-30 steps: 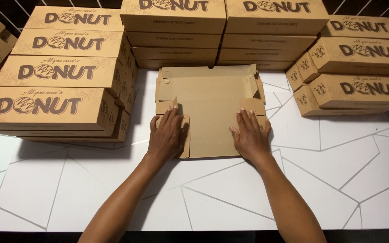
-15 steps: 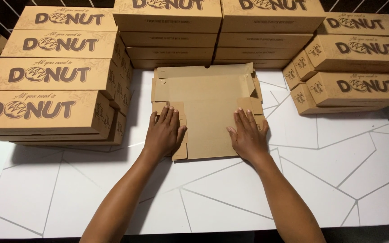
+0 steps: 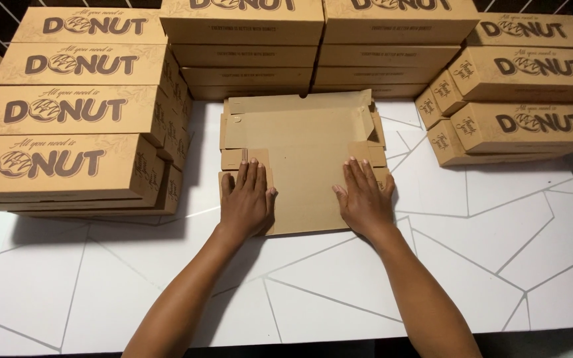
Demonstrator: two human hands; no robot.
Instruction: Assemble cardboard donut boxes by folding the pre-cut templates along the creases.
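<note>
I'm watching both hands pressing flat on the unfolded brown cardboard box blank [image 3: 303, 159], which is lying in the middle of the white table [image 3: 485, 252] toward its far edge. The left hand [image 3: 247, 202] is spreading open over the blank's left flap, gripping nothing; the right hand [image 3: 364, 197] is lying open on its right side. Stacks of closed brown cardboard boxes [image 3: 67, 109] are crowding the far and side edges.
</note>
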